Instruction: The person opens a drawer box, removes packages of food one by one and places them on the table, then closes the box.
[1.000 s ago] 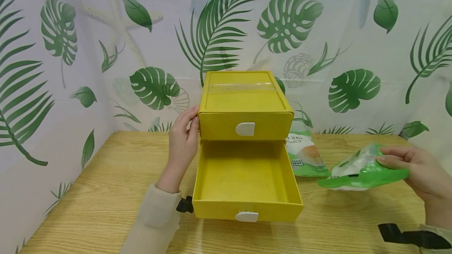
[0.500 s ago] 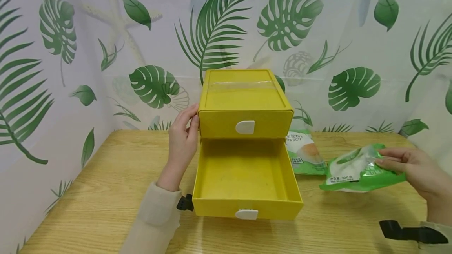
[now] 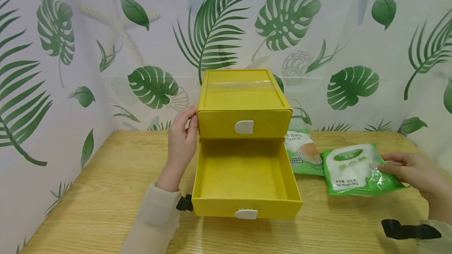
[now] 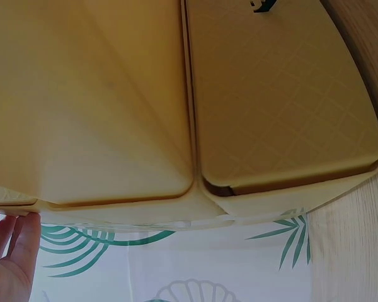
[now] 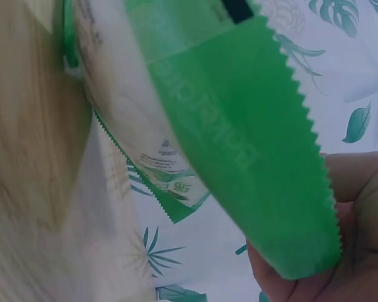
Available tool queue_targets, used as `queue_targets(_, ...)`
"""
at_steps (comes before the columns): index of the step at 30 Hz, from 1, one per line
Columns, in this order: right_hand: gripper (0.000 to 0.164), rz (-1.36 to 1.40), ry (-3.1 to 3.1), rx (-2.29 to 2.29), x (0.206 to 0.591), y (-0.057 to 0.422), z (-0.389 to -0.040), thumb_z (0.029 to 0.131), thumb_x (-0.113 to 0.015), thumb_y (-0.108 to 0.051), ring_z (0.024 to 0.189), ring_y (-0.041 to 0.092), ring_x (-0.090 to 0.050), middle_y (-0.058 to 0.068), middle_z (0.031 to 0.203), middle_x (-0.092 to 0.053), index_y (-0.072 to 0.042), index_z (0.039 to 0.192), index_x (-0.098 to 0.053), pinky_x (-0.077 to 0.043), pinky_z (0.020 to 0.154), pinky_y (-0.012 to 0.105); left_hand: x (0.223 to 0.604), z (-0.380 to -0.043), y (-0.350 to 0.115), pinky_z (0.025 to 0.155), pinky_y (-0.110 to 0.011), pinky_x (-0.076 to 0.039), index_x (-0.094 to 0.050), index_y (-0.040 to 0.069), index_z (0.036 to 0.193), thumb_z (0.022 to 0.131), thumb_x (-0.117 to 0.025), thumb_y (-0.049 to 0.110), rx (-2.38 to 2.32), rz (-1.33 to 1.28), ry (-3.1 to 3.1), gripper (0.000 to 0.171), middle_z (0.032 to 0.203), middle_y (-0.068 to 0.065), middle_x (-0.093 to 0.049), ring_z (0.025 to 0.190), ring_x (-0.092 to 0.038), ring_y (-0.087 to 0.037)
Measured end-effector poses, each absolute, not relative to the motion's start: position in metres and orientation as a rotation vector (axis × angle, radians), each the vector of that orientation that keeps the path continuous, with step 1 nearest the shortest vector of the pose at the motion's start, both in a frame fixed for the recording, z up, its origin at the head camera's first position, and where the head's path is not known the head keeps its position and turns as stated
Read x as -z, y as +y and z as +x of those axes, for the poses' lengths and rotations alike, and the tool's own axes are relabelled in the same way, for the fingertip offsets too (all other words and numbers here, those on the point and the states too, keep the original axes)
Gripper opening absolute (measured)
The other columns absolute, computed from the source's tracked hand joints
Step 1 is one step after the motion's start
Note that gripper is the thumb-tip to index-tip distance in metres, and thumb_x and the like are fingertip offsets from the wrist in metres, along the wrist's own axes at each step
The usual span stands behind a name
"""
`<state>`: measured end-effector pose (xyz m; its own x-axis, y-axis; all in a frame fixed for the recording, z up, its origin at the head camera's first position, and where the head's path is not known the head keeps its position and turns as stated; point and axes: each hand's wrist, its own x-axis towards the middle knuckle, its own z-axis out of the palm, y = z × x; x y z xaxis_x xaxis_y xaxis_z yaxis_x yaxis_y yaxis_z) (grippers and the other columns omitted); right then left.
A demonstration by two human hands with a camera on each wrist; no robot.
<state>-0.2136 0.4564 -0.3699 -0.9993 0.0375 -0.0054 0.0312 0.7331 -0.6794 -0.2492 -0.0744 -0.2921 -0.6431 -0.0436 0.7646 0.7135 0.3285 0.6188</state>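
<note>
Tabletop between drawer and green bag; bag's right edge pinched in right grip; left grip, fingers extended, touching cabinet.

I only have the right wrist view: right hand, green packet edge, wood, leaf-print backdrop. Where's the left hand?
Observer: In the head view, the left hand has its fingers against the left side of a yellow drawer unit.
Operator: Is the unit shut?
Observer: No, its lower drawer is pulled out.
Operator: Can you read a weight on the held packet?
Observer: Yes, 300 g, printed on the face turned to the head camera.
</note>
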Motion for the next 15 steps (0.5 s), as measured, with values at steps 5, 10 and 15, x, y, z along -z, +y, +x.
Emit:
queue_targets(5,0.051,-0.089,-2.974,-1.146,0.356,0.445,-0.205,0.092,-0.047,-0.03,0.064,0.015,-0.058,0.01,0.089,-0.064,0.005,0.129,-0.039,-0.05,0.055,0.033,0.292,-0.249,-0.074,0.073,-0.031,-0.052,-0.057,-0.005,0.113,0.09,-0.047,0.001,1.375,-0.58,-1.897,0.025,0.114,-0.015,-0.055,0.101,-0.053,-0.021)
queue_targets(10,0.051,-0.193,-3.003,-1.109,0.371,0.46,-0.21,0.09,-0.049,-0.036,0.067,0.016,-0.059,0.001,0.084,-0.062,0.002,0.124,-0.044,-0.051,0.057,0.04,0.293,-0.249,-0.074,0.074,-0.031,-0.051,-0.056,-0.005,0.113,0.09,-0.048,0.001,1.38,-0.587,-1.898,0.025,0.114,-0.015,-0.054,0.102,-0.053,-0.022)
queue_targets(15,0.058,-0.151,-3.068,-1.037,0.352,0.439,-0.196,0.092,-0.048,-0.025,0.071,0.017,-0.055,0.029,0.096,-0.054,0.026,0.116,-0.034,-0.05,0.059,0.035,0.293,-0.248,-0.074,0.074,-0.031,-0.051,-0.056,-0.005,0.113,0.09,-0.048,0.001,1.377,-0.593,-1.897,0.026,0.114,-0.015,-0.055,0.102,-0.053,-0.022)
